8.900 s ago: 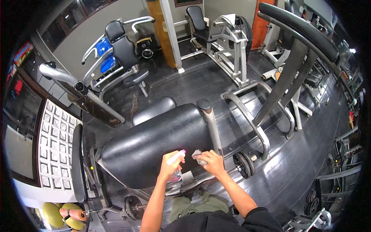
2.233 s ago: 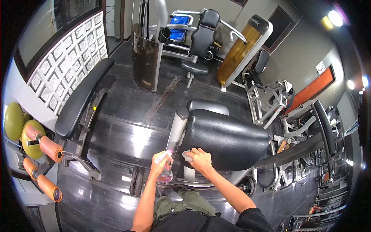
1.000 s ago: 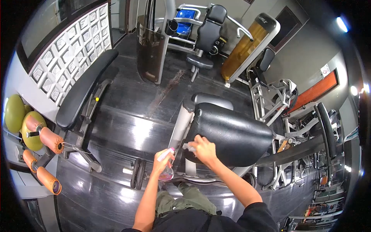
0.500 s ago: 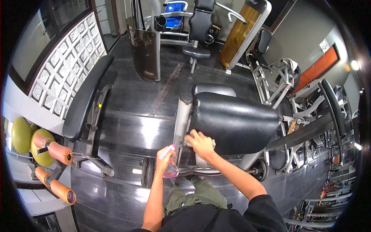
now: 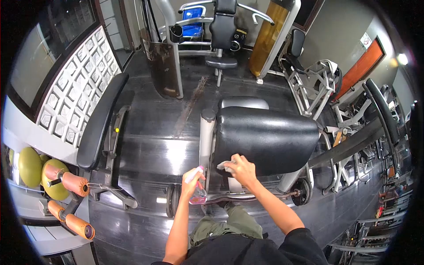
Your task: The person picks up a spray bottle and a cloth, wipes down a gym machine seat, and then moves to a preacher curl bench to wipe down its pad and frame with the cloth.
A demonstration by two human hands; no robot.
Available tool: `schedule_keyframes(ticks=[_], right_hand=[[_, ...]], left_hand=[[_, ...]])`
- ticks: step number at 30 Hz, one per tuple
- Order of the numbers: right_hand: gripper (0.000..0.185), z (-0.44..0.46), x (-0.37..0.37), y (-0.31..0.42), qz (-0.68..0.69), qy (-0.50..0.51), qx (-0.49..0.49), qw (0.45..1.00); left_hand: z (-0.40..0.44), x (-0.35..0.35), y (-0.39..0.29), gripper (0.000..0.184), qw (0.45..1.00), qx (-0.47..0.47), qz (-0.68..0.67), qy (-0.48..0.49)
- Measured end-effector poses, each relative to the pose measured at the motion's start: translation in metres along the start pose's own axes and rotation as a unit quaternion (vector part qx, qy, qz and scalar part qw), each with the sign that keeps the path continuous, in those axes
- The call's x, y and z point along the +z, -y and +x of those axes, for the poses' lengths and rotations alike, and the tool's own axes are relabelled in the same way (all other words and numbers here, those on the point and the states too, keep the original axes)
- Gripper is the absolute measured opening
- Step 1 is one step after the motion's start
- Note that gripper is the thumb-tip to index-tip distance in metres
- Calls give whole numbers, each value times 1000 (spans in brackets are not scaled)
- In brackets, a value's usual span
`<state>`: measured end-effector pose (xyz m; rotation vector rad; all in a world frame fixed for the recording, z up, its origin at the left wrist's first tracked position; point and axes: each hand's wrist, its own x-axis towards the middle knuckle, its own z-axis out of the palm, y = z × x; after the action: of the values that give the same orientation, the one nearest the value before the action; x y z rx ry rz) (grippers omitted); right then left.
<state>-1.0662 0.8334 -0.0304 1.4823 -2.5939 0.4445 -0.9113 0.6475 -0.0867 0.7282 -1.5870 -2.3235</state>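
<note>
My left hand (image 5: 191,183) is wrapped round a clear spray bottle (image 5: 198,194) with a white and pink head and pinkish liquid low inside. It is held upright, left of a black padded bench (image 5: 269,137). My right hand (image 5: 242,170) pinches a crumpled pale cloth (image 5: 226,166) at the near left edge of the pad; whether the cloth touches the pad is unclear. Beside the pad's left end stands a silver post (image 5: 206,137) with a dark cap.
Below the pad lies a curved bar (image 5: 247,198) with weight plates (image 5: 302,191) at its ends. A long black bench (image 5: 102,121) and orange foam rollers (image 5: 75,183) stand left. Behind is a machine with a black seat (image 5: 221,62); more machines stand right.
Since half a second ago my right hand has turned, bringing the cloth into view at its left side. Earlier the view swung from the pad's other side. The bottle has stayed in my left hand.
</note>
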Motion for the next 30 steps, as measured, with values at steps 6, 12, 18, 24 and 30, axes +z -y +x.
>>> schedule_keyframes(ticks=[6,12,18,24,30], right_hand=[[56,-15,19,6,-12,-60,40,997],[53,-25,16,1,22,-28,6,999],[37,-12,15,-13,27,-137,45,989],[51,-39,30,0,41,-54,56,996],[44,-38,5,-20,50,-90,73,992]], left_hand=[[6,8,-6,25,999,-2,42,24],[11,8,-6,28,997,-13,32,67],[19,11,-12,39,994,-19,77,75],[21,16,-11,32,995,-27,62,77],[21,25,-19,29,992,-47,84,81]])
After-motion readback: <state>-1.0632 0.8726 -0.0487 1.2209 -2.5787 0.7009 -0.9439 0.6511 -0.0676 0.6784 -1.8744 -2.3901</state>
